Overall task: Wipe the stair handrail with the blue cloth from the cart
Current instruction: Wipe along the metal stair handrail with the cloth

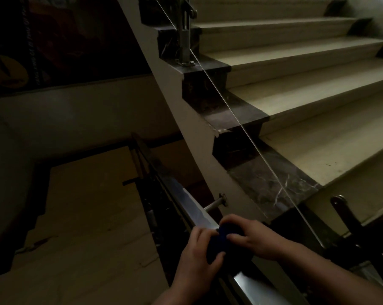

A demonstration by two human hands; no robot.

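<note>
Blue cloth (pixel 219 241) sits bunched on the metal handrail (pixel 192 205), pinched between both hands: left hand (pixel 197 260) fingers curl round its near side, right hand (pixel 252 236) fingers press its top; pale stairs (pixel 296 111) rise beyond

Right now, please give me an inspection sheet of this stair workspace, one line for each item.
Surface: metal handrail, shiny, sloping down to the lower landing.
Job's things: blue cloth, bunched on the handrail.
Clutter: nothing seen.
Hands: left hand and right hand both grip the blue cloth.
Cables: nothing seen.
Surroundings: dim light; pale stairs with dark marble ends rise on the right behind a glass panel; steel post above.
</note>
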